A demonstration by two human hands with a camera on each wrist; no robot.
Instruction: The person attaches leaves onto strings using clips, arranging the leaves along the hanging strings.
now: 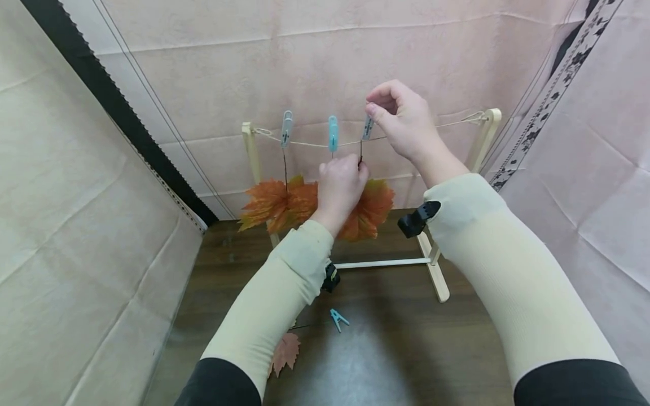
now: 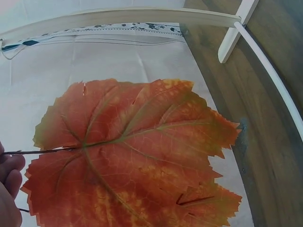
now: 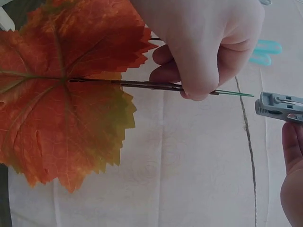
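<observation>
My left hand (image 1: 341,183) pinches the dark stem (image 3: 156,86) of an orange-red artificial leaf (image 2: 137,142), whose blade spreads below the hand. In the right wrist view the stem's thin green tip points toward a grey-blue clothespin (image 3: 279,106), with a small gap between them. My right hand (image 1: 406,121) pinches that clothespin from above, near the string (image 1: 307,144). On the string's left part, a grey-blue clothespin (image 1: 286,128) holds an orange leaf (image 1: 266,203) by its stem. A bright blue clothespin (image 1: 333,133) hangs mid-string, its lower end partly above my left hand.
The string spans two posts of a wooden stand (image 1: 490,132), joined low down by a white bar (image 1: 383,263). On the brown table (image 1: 406,327) lie a blue clothespin (image 1: 338,320) and a dull pink leaf (image 1: 286,352), partly behind my left sleeve. Fabric walls enclose the sides.
</observation>
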